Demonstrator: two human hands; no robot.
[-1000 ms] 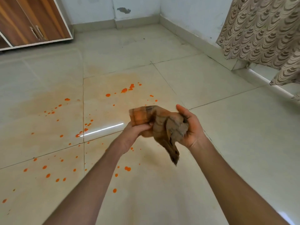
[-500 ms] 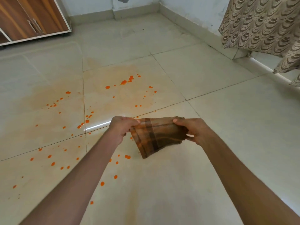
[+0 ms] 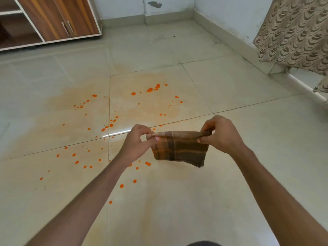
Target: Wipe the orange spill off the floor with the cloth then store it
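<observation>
One brown checked fabric cloth (image 3: 181,150) hangs folded, its long axis running level from the left hand (image 3: 136,144) across to the right hand (image 3: 221,134). Each hand pinches an upper corner between thumb and fingers, so both are clamped on it, above the cream tiled floor (image 3: 230,183). The scattered orange spill (image 3: 111,125) lies beyond and leftward of the left hand, some drops beneath it. I judge that hand nearer for the wipe. A wooden cupboard (image 3: 58,16) stands far beyond the left hand, a patterned curtain (image 3: 292,32) beyond the right.

Head-worn camera faces forward and down, seemingly near the floor (image 3: 177,210).
</observation>
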